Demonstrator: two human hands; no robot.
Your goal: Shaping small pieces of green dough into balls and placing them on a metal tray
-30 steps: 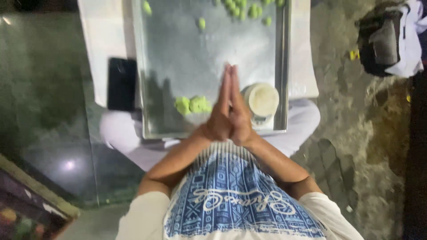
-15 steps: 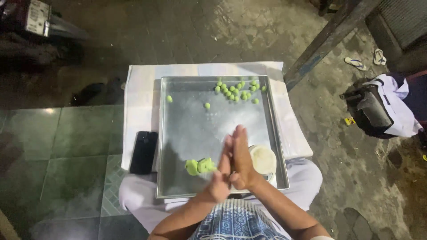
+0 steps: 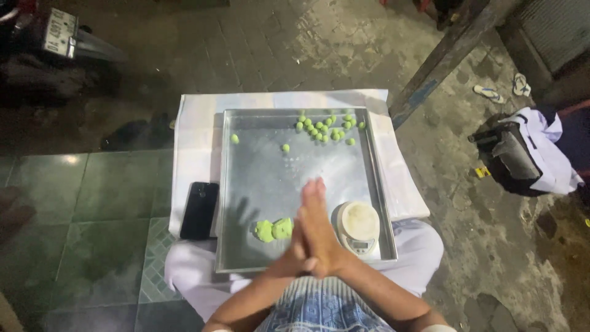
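My left hand (image 3: 300,243) and my right hand (image 3: 324,230) are pressed flat, palm to palm, fingers pointing away from me, over the near edge of a square metal tray (image 3: 225,184) on my lap. Whether anything lies between the palms is hidden. Just left of my hands, two lumps of green dough (image 3: 273,230) rest on the tray. To the right stands a small round white kitchen scale (image 3: 358,225). Several small green dough balls (image 3: 326,128) are gathered at the tray's far side, with two apart (image 3: 235,139) to the left.
The tray sits on a white cloth (image 3: 195,132). A black phone (image 3: 198,209) lies left of the tray. On the ground to the right are a dark bag with white fabric (image 3: 522,157) and a sandal (image 3: 488,93). A wooden post (image 3: 439,58) slants at the far right.
The view has lifted, showing the whole tray and the ground beyond. My hands stay pressed together, with the right palm slid a little forward over the left.
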